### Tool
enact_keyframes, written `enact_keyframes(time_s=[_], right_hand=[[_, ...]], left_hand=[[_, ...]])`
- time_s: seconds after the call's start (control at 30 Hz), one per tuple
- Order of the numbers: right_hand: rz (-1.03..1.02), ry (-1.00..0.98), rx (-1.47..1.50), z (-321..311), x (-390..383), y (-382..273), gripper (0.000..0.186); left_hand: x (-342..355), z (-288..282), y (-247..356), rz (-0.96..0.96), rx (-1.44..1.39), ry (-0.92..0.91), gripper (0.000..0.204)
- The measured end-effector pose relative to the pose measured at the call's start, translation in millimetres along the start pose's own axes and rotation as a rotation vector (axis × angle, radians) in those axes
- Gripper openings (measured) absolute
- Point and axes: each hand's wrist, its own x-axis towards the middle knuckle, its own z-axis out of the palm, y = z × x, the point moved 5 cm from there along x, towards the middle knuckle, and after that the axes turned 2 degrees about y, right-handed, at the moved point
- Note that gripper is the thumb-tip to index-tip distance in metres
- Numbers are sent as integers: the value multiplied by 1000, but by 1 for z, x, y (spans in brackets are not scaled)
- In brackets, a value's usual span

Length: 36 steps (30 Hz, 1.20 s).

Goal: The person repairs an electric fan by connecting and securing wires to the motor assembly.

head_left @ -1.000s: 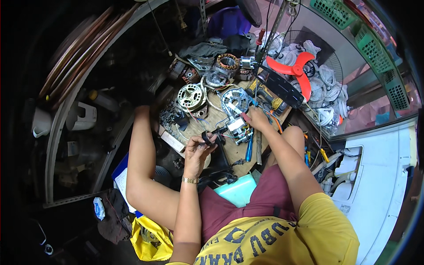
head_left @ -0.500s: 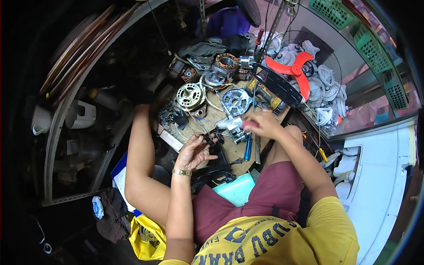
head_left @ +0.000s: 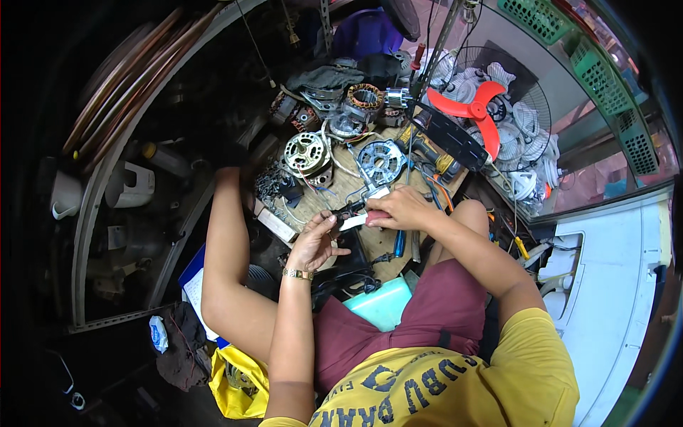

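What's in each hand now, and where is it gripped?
The right hand holds a red-handled flat-bladed tool by its handle; the left hand pinches a small black part, exactly where cannot be told.

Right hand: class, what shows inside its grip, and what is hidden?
The right hand grips a red handle with a pale blade; the handle's other end is hidden inside the hand.

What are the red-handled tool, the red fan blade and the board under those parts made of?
Red-handled tool in the right hand: its flat, bright blade could be smooth metal; the handle's material is unclear.
Red fan blade: probably smooth plastic, given its even colour and moulded curves.
Board: likely bare wood, matt, tan and marked.
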Motion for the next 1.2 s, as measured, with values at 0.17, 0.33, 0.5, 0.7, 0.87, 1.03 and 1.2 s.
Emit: enact_keyframes(time_s=[0.17, 0.33, 0.5, 0.7, 0.87, 1.03, 1.2], right_hand=[[43, 11, 29, 6, 3, 9, 41], [195, -6, -51, 6, 1, 54, 39], [545, 172, -141, 4, -49, 151, 43], [746, 195, -170, 47, -47, 156, 36], [623, 446, -354, 50, -25, 112, 40], [652, 684, 1134, 73, 8, 71, 32], [657, 559, 1593, 62, 48, -13, 21]], left_hand=[[4, -7, 0, -31, 44, 30, 10], [-4, -28, 5, -36, 18, -24, 12], [33, -52, 13, 234, 442, 334, 49], [65, -80, 14, 626, 1380, 799, 37], [44, -85, 12, 946, 1378, 942, 34], [64, 0, -16, 518, -121, 256, 34], [30, 34, -19, 507, -232, 110, 33]])
